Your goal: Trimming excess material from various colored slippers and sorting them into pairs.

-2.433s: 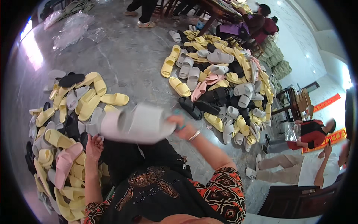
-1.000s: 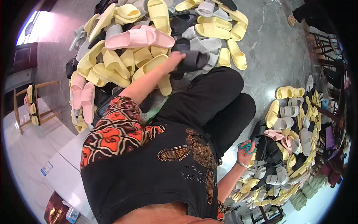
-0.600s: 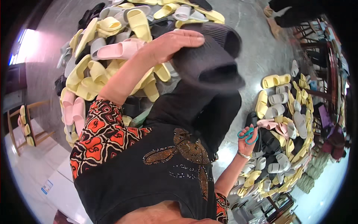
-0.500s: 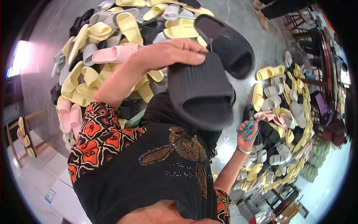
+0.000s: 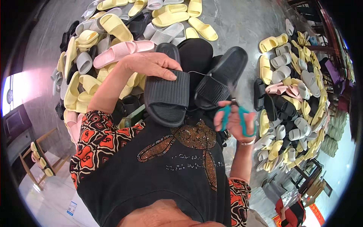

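The left hand (image 5: pixel 151 65) is lying flat, fingers curled over the ribbed strap of a black foam slide (image 5: pixel 166 92) on the lap. The right hand (image 5: pixel 235 120) is gripping teal-handled scissors (image 5: pixel 236 113) beside its twin slide (image 5: pixel 221 81). Smooth yellow, grey and pink slippers (image 5: pixel 113 49) are crowding the floor (image 5: pixel 238 26).

You have a heap of slides (image 5: pixel 113 41) at the upper left of the frame, yellow, grey, pink and a few black, lying jumbled on the grey stone floor (image 5: pixel 242 26). A second heap (image 5: pixel 295 94) curves down the right side in the same colours. At the lower left you see a small wooden rack (image 5: pixel 39 162) with yellow slides on it. At the lower right edge, a person in red (image 5: pixel 291 212) sits beside dark wooden furniture (image 5: pixel 310 181).
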`<state>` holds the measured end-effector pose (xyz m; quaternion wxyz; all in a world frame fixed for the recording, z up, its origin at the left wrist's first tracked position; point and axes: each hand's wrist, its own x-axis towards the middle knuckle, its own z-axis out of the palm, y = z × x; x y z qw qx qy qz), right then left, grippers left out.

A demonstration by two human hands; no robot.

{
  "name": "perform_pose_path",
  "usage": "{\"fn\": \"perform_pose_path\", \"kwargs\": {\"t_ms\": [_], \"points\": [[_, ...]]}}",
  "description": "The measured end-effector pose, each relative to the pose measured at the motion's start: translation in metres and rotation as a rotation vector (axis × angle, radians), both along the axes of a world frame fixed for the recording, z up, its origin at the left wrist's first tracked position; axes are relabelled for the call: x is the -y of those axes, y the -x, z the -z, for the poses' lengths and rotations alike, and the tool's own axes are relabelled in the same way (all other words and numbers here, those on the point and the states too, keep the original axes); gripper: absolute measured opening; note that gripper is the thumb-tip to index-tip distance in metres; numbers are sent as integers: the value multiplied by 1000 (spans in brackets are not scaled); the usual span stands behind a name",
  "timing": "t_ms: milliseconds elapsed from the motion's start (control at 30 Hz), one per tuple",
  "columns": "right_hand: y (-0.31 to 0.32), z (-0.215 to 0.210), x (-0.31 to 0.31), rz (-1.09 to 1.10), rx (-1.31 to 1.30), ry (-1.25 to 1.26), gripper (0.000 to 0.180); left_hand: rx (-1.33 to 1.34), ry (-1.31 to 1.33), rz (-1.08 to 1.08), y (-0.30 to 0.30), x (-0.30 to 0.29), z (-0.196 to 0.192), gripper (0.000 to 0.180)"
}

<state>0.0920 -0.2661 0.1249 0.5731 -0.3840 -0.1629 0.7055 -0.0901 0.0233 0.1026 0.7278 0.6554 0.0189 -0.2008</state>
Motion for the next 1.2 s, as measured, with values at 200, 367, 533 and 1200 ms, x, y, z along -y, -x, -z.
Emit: {"fn": "perform_pose_path", "kwargs": {"t_ms": [200, 367, 533, 1200], "points": [[25, 25, -42, -197, -42, 236, 83, -90, 4, 16, 5, -1, -10, 35], [13, 41, -64, -98, 26, 205, 70, -29, -54, 35, 16, -4, 1, 34], [-25, 6, -36, 341, 196, -99, 65, 214, -61, -425, 45, -31, -1, 29], [-51, -3, -62, 709, 928, -118, 47, 319, 766, -1074, -86, 57, 3, 22]]}}
